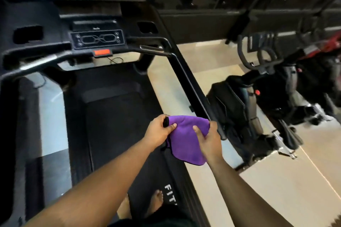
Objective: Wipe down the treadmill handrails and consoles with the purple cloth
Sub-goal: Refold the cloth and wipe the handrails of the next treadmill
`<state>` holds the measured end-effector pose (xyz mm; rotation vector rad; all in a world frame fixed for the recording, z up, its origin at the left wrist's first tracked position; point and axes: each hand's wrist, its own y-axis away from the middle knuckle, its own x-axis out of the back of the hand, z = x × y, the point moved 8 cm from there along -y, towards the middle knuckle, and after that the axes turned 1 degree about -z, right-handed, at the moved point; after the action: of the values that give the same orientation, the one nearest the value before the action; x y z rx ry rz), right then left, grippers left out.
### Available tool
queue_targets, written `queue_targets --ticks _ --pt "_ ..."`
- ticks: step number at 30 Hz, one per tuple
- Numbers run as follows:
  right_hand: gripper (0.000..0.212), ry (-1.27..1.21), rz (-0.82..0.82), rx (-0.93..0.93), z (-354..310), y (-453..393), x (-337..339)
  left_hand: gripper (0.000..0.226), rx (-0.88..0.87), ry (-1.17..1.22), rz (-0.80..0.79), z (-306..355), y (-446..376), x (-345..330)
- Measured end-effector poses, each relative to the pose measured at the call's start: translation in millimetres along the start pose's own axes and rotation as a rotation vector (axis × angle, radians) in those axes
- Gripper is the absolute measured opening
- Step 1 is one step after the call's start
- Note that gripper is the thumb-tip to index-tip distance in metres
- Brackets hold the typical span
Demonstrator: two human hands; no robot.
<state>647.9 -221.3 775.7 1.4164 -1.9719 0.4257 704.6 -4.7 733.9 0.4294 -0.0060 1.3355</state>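
From where I watch, no surface tells me it has been wiped; I judge the job as somewhere between strokes, with the cloth being regathered rather than rubbed on anything. Starting at the left, the left handrail [36, 64] runs from the console towards me with its shiny grip section bare, and nothing touches it. Next, the console [97, 39] with its dark button panel and the red safety key [103, 53] below stands untouched at this moment, well apart from both hands. Over the belt [114, 120], my left hand [160, 131] pinches the upper left corner of the purple cloth [186, 142], thumb on top and fingers curled under. My right hand [208, 138] grips the cloth's upper right edge, bunching it. The cloth hangs between them in the air, its long axis running roughly down towards my feet, lower edge loose. Just beside the right hand, the right handrail [191, 83] slants away up to the console; I judge it the nearest target.
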Motion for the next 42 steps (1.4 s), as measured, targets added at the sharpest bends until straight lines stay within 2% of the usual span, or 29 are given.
queue_targets --ticks 4,8,11,14,16,19,23,27,32,34,36,39,42 --pt "0.077 0.045 0.030 -0.045 25.1 -16.3 30.7 0.018 -0.064 -0.092 -0.058 15.1 -27.0 -46.9" --pt "0.073 0.061 0.108 -0.003 36.2 -46.2 56.7 0.020 -0.107 -0.241 -0.054 34.4 -57.8 -79.6" --pt "0.067 0.080 0.230 0.037 38.4 -73.3 65.4 0.023 -0.108 -0.338 -0.039 40.7 -84.5 -99.4" --pt "0.062 0.345 0.383 0.178 30.1 -73.3 55.6 0.023 -0.079 -0.381 -0.033 38.7 -104.8 -108.5" --pt "0.063 0.576 0.280 0.312 29.2 -62.0 21.0 0.027 -0.055 -0.404 -0.051 32.3 -114.1 -113.3" --pt "0.075 0.981 -0.052 0.411 65.5 -44.6 -33.4 0.036 -0.061 -0.458 -0.085 24.5 -124.4 -118.1" --pt "0.093 1.212 -0.163 0.445 83.7 -65.3 -33.1 0.050 -0.206 -0.531 -0.131 27.7 -138.9 -116.0" --pt "0.092 1.399 -0.318 0.498 73.8 -92.6 -41.5 0.057 -0.398 -0.699 -0.102 32.2 -168.5 -103.5" --pt "0.090 1.886 -0.593 0.636 84.4 -106.8 -94.8 0.088 -0.607 -1.013 -0.113 17.5 -208.1 -95.0" --pt "0.088 2.051 -0.646 0.701 89.0 -108.0 -105.9 0.091 -0.662 -1.074 -0.119 18.1 -212.7 -92.8" --pt "0.079 2.056 -0.689 0.762 87.1 -103.6 -104.4 0.087 -0.695 -1.100 -0.168 16.6 -214.5 -90.5" --pt "0.076 1.760 -0.597 0.635 75.2 -92.1 -63.4 0.083 -0.732 -1.147 -0.223 16.8 -214.8 -89.6" --pt "0.085 1.643 -0.505 0.526 66.5 -94.8 -41.3 0.082 -0.736 -1.163 -0.213 23.5 -223.2 -83.3"
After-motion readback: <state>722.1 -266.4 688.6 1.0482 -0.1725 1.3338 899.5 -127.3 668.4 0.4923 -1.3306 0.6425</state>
